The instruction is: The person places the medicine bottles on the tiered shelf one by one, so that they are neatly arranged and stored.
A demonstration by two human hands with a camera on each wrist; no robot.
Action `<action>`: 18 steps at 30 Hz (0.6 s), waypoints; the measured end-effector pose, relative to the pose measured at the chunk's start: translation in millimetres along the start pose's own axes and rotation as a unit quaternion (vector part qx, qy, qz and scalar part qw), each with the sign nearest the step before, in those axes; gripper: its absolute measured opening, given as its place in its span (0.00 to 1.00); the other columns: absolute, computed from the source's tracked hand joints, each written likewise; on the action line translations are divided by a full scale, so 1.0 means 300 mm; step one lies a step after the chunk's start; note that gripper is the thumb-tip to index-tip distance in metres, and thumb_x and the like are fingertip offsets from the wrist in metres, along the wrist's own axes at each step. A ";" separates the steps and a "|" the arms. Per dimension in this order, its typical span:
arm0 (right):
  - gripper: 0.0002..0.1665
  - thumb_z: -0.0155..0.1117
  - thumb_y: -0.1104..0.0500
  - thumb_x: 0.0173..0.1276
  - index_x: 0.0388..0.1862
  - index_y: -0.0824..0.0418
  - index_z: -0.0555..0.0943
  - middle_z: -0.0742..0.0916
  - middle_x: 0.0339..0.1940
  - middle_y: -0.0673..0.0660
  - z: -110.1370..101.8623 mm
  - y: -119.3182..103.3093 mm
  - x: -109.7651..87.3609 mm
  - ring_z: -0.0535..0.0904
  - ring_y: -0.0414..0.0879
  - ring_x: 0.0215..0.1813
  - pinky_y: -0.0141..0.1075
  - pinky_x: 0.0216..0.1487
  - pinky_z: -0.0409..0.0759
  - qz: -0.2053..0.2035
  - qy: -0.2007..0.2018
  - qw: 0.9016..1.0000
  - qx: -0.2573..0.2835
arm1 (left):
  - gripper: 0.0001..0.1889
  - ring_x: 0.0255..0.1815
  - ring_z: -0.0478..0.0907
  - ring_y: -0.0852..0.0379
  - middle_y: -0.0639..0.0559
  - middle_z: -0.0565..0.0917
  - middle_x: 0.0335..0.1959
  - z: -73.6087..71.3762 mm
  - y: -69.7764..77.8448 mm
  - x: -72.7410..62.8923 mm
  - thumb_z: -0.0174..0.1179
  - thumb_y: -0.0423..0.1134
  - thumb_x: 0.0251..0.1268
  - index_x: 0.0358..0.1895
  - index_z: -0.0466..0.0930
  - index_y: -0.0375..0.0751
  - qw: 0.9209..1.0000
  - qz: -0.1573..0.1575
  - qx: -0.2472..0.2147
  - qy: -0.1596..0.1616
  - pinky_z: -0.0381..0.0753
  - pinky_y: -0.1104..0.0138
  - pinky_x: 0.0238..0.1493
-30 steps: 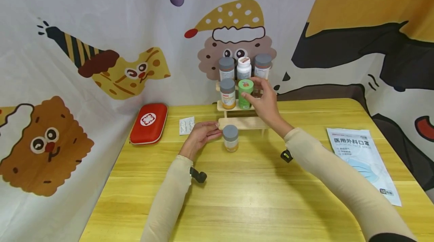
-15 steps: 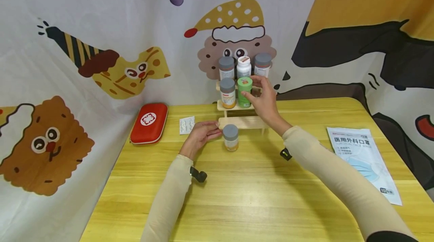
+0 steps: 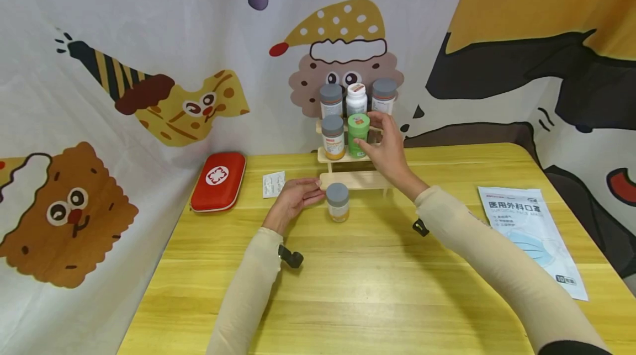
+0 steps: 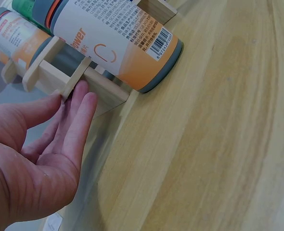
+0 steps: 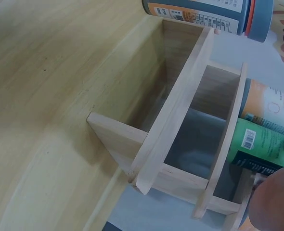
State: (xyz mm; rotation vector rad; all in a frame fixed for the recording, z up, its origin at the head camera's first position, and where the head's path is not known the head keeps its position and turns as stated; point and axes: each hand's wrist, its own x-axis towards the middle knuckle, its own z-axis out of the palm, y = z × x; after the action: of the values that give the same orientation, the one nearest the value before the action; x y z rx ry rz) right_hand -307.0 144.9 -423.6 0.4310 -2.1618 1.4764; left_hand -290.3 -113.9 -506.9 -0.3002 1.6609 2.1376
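My left hand (image 3: 297, 200) pinches the left end of the lowest step of a small wooden tiered rack (image 3: 355, 180), thumb on one side and fingers on the other in the left wrist view. With thumb and fingers, my right hand (image 3: 390, 148) holds a green bottle (image 3: 358, 135) upright at the middle step. Beside it on that step stands a grey-capped bottle (image 3: 333, 137). Two more grey-capped bottles and a white bottle (image 3: 356, 99) line the top step. In front of the rack, an orange-and-white bottle (image 3: 338, 202) with a grey lid stands on the table.
A red zip case (image 3: 218, 182) lies at the back left of the wooden table (image 3: 348, 289), near a small white packet (image 3: 274, 184). To the right lies a face mask pouch (image 3: 533, 242). A printed curtain (image 3: 199, 40) hangs close behind the rack.
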 end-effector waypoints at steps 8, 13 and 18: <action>0.50 0.83 0.63 0.61 0.78 0.67 0.66 0.74 0.70 0.67 -0.014 -0.033 -0.043 0.73 0.60 0.73 0.47 0.83 0.74 -0.048 0.021 0.998 -0.021 | 0.17 0.40 0.91 0.54 0.45 0.90 0.39 0.004 0.001 -0.008 0.61 0.29 0.78 0.64 0.80 0.28 1.000 0.004 0.001 0.001 0.92 0.57 0.60; 0.51 0.84 0.63 0.60 0.78 0.63 0.67 0.75 0.70 0.64 -0.018 -0.064 -0.088 0.73 0.58 0.74 0.48 0.84 0.73 -0.053 0.024 0.998 -0.004 | 0.17 0.40 0.91 0.54 0.46 0.91 0.39 0.004 -0.002 -0.006 0.61 0.29 0.78 0.64 0.80 0.28 1.000 0.006 -0.003 0.000 0.93 0.58 0.59; 0.50 0.83 0.68 0.59 0.77 0.69 0.68 0.76 0.68 0.70 -0.010 -0.112 -0.134 0.73 0.65 0.70 0.59 0.78 0.76 -0.059 0.009 0.998 0.013 | 0.16 0.39 0.91 0.54 0.46 0.91 0.38 0.003 -0.003 -0.003 0.61 0.29 0.78 0.64 0.80 0.27 1.000 0.006 -0.008 0.000 0.93 0.58 0.58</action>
State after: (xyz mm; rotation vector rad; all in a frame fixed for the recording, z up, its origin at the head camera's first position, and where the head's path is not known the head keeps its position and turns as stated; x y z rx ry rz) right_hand -255.8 135.0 -418.8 0.5422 -2.0679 1.4402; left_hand -289.0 -113.0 -507.0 -0.2957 1.6504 2.1600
